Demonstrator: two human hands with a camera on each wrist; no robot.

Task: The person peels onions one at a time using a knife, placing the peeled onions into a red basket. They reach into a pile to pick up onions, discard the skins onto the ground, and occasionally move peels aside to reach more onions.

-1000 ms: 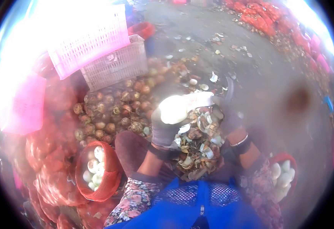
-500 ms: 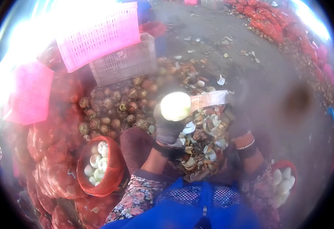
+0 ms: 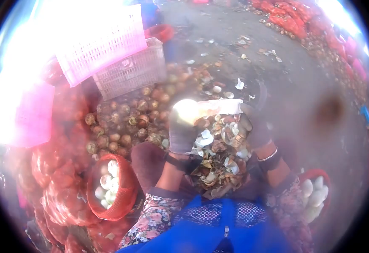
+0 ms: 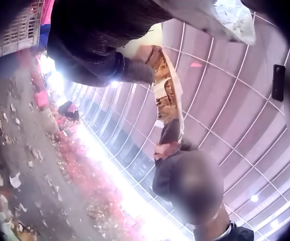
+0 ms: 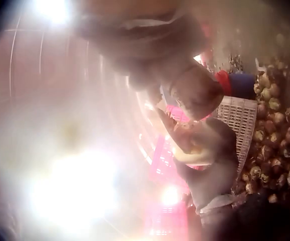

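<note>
Peeled pale bulb (image 3: 187, 111) sits above the lap, the gloved left hand (image 3: 182, 135) curled round it. Nearest is a blue apron (image 3: 218, 227), then a pile of peelings (image 3: 218, 162). A red basket (image 3: 123, 200) on the left and another red basket (image 3: 307, 175) on the right each hold white peeled bulbs (image 3: 106, 181). The gloved right hand (image 3: 256, 128) grips a flat pale blade (image 3: 220, 106) against the bulb. Beyond lie brown unpeeled bulbs (image 3: 129, 122), a white crate (image 3: 129, 74) and a tilted pink crate (image 3: 96, 42); their contents cannot be told.
</note>
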